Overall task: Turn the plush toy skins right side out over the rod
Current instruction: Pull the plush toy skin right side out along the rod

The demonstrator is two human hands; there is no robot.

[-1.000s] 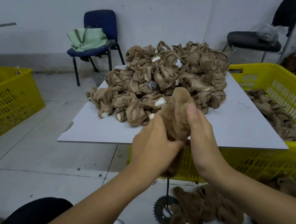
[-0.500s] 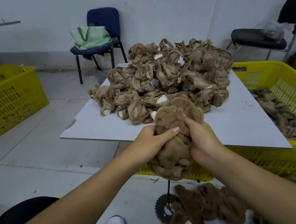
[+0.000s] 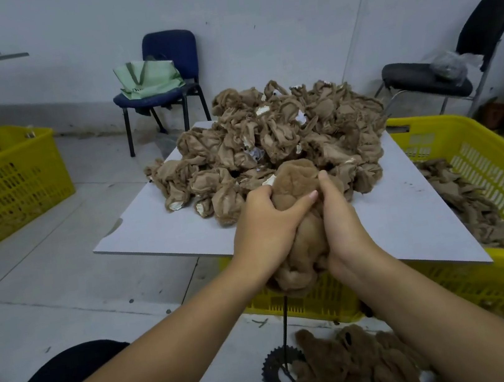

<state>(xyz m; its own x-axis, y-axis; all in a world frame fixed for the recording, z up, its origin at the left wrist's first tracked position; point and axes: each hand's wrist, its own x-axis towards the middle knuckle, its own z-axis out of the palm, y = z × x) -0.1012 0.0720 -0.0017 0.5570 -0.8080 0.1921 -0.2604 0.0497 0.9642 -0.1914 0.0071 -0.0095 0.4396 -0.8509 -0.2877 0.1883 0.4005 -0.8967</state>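
Two hands squeeze one fuzzy brown toy skin point(image 3: 295, 184) on a thin black rod point(image 3: 284, 326). The left hand point(image 3: 263, 231) grips it at 9 o'clock, the right hand point(image 3: 342, 226) at 3 o'clock. A big pile of skins point(image 3: 272, 138) sits at 12 o'clock.

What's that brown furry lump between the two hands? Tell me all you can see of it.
The plush skin is a soft, fuzzy tan bundle, fur side out where it shows, bunched and lumpy. It sits upright over a thin dark rod that comes out below it. The left hand and right hand grip it from either side, with the left thumb laid across its front. It is in front of the board's near edge.
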